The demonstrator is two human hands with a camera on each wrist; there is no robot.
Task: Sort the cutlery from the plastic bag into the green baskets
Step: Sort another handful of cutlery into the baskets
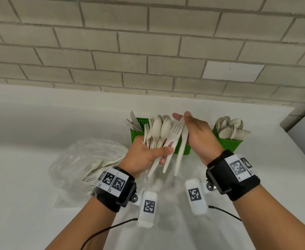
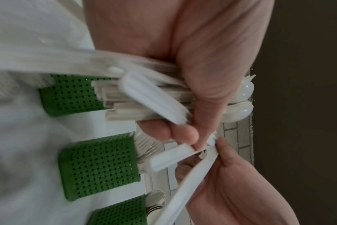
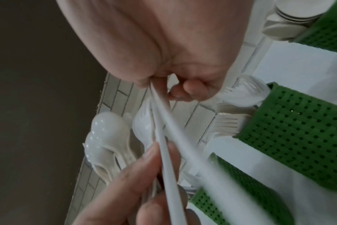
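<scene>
My left hand [image 1: 166, 156] grips a fanned bundle of cream cutlery [image 1: 158, 134] with spoons and a fork [image 1: 175, 129], held above the counter in front of the baskets. Just to its right, my right hand [image 1: 181, 117] pinches the top of a long cream knife [image 1: 180, 152] that hangs beside the bundle. Three green baskets stand at the wall: the left basket [image 1: 135, 131] holds knives, the middle basket [image 1: 186, 149] is mostly hidden behind the hands, and the right basket [image 1: 228, 142] holds spoons. The left wrist view shows the handles [image 2: 144, 99] in my fist. In the right wrist view, forks stand in the middle basket [image 3: 298, 129].
A crumpled clear plastic bag [image 1: 86, 159] with more cutlery lies on the white counter [image 1: 30, 132] to the left of my left wrist. A grey brick wall [image 1: 148, 51] runs close behind the baskets. The counter's right edge [image 1: 299, 147] slants down at the right.
</scene>
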